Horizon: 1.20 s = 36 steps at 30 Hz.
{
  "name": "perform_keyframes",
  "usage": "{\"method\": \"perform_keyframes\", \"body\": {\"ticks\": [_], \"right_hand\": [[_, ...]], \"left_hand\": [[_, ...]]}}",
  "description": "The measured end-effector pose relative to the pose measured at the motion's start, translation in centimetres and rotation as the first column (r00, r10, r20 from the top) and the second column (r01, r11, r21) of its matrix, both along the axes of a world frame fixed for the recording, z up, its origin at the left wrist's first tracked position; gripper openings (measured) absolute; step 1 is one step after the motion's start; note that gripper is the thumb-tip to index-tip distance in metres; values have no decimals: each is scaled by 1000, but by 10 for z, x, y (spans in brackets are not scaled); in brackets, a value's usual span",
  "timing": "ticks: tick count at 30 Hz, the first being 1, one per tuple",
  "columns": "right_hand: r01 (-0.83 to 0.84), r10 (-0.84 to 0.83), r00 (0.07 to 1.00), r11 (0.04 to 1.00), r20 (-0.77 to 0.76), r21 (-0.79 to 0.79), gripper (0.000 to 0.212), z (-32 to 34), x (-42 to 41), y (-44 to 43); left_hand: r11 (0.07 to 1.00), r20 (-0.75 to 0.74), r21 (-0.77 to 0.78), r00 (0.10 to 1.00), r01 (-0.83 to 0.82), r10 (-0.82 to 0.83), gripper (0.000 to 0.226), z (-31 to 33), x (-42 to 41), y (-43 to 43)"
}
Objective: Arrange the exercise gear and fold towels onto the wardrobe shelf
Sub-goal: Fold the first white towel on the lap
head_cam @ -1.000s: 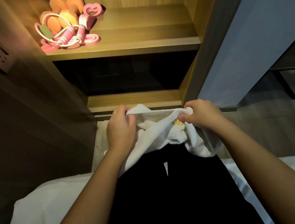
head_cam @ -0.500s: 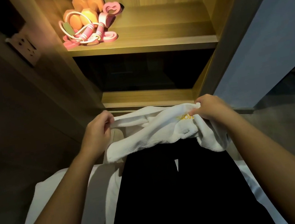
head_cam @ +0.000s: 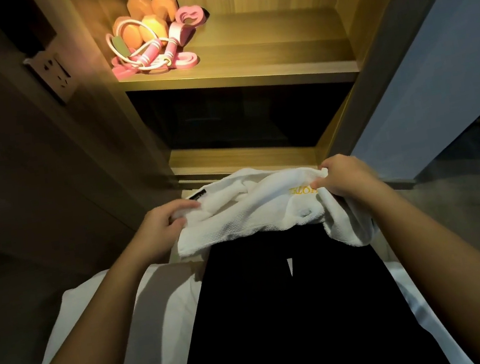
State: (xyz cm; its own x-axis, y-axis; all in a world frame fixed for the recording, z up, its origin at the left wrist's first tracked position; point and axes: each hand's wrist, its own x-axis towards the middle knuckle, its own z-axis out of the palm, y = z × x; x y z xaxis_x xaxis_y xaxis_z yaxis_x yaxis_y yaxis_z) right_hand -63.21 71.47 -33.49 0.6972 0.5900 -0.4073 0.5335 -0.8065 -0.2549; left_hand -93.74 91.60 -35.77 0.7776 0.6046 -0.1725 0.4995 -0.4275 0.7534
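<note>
The white towel sags between both hands, at 6 o'clock from the lit shelf. The left hand clamps its fingers on the 9 o'clock edge, and the right hand pinches the 3 o'clock corner. Soft, light and floppy, it is probably best held by 2 corners

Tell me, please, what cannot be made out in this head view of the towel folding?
Head view, dark compartment under the lit shelf: unlit, contents unseen.
Yellow lettering on the white towel: partly covered by the right hand, unreadable.
Black label near the left hand: too small to read.
Orange dumbbells: partly hidden behind the pink jump rope.
</note>
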Motion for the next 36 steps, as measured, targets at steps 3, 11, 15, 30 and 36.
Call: {"method": "perform_keyframes", "body": {"ticks": [3,11,15,30,36], "right_hand": [[-8,8,1000,1000,14,-7,44,1,-2,0],[-37,37,998,999,47,-3,36,2,-6,-1],[-43,43,998,999,49,-5,42,2,-6,0],[-25,25,999,1000,30,1,47,0,-2,0],[-23,23,999,1000,32,9,41,-3,-1,-1]], "left_hand": [[994,-44,-91,997,60,-64,43,7,8,-4],[943,-305,-165,894,290,-328,52,-2,24,-15],[957,-280,-70,915,282,-290,44,-5,26,-17],[982,-71,-168,992,91,-104,15,1,-5,-20],[995,-58,-95,998,-4,-2,17,-2,-16,-9]]}}
